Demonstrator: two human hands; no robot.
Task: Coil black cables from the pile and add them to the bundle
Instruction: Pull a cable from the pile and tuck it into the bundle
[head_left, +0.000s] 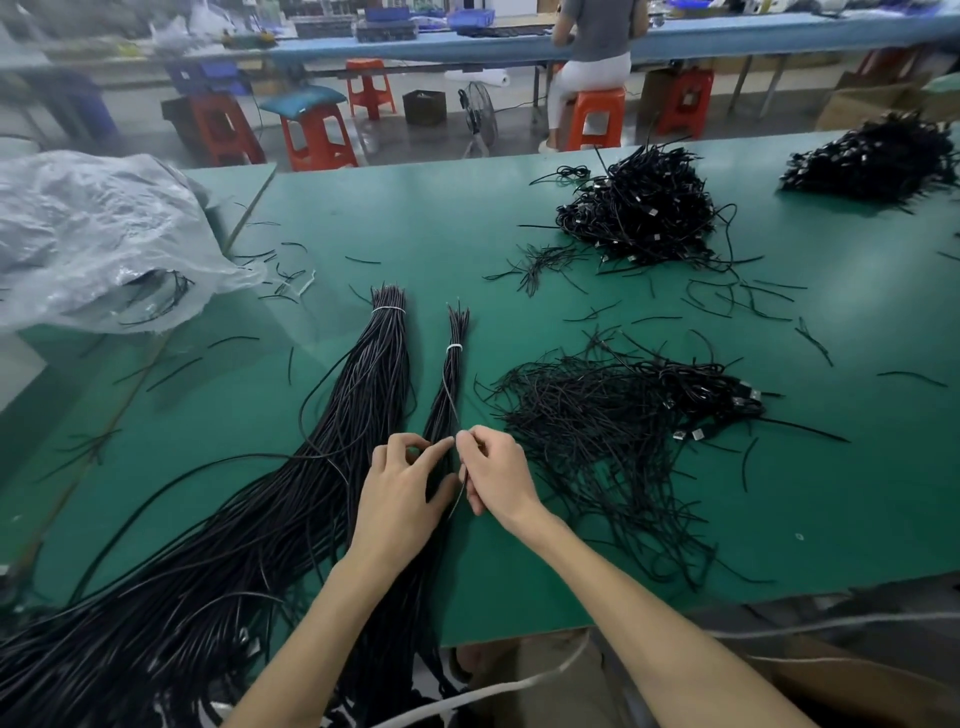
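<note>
Your left hand (400, 499) curls round the small bundle (453, 374) and hides that stretch of it. Just right of the bundle, your right hand (493, 478) pinches a thin strand (451, 395) between thumb and fingertips. The strand runs up alongside the bundle towards its white tie (455, 347); where it ends there is hard to make out. The large bundle (363, 395) lies just left of the small bundle, its near end cut off by the frame. The loose pile (613, 415) sits to the right, its cables too tangled to separate.
</note>
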